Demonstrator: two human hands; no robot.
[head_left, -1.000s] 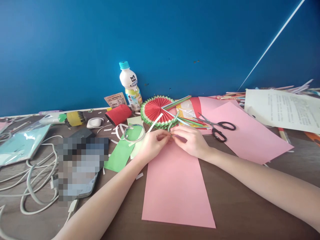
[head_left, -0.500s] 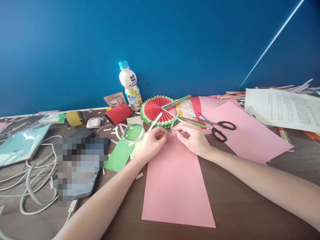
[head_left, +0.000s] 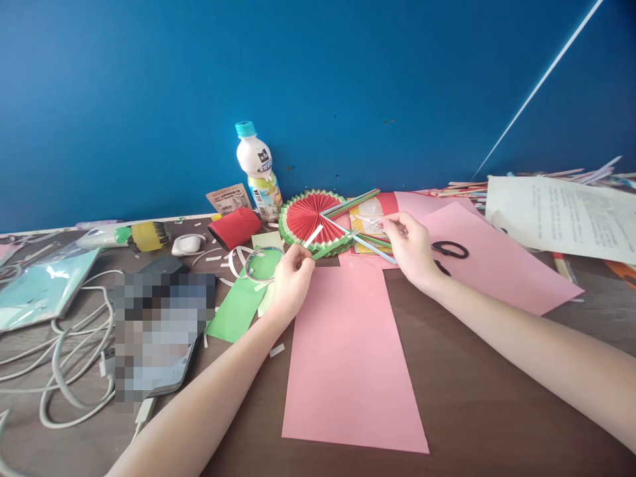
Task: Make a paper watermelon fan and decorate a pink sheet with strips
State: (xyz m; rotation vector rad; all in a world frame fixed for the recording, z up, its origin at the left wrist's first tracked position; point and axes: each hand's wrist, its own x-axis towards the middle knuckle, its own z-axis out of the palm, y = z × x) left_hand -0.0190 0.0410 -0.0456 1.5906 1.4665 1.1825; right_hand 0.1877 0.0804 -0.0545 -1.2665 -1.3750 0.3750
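Note:
My left hand is pinched on the near end of a thin green paper strip at the top edge of a long pink sheet. My right hand is further back and to the right, its fingertips pinched over a bundle of thin paper strips that lies beside a pleated red and green paper fan. What the right fingers grip is too small to name. Black-handled scissors lie just behind the right hand, partly hidden by it.
A white bottle with a teal cap stands at the blue wall. A tape ring lies on green paper. A phone and white cables are at left. More pink sheets and a printed page lie at right.
My hands, pinched together at the pink sheet's top edge, have parted: the right went back and right to the strip bundle, the left shifted slightly left and back.

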